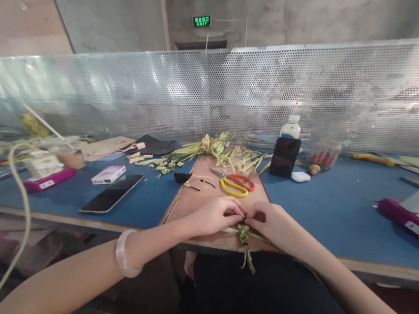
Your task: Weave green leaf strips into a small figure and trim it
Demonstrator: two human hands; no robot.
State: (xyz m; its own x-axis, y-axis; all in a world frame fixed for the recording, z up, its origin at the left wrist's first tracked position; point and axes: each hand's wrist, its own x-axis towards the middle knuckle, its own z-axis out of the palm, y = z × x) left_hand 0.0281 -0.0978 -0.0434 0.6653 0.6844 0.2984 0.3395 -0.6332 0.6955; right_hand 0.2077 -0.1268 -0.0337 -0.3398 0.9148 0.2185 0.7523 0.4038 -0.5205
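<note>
Fingertips of my left hand (pixel 222 216) and my right hand (pixel 268 223) meet in a pinch at the front of the cardboard sheet (pixel 190 204). Between them is a small dark piece at the top of a knotted husk bundle (pixel 244 235). Its green strands hang over the table's front edge. The fingers partly cover the dark piece, so its kind is unclear. Just beyond my hands lie scissors (pixel 234 186) with one red and one yellow handle loop. A black tuft (pixel 182 178) and thin dark scraps rest to their left.
Pale green husks (pixel 214 147) are heaped at the back of the cardboard. To the left are a phone (pixel 112 194), a small box (pixel 108 175) and a drink cup (pixel 71 153). A bottle (pixel 291 127), a black upright phone (pixel 284 157) and a white case (pixel 300 176) stand at the right.
</note>
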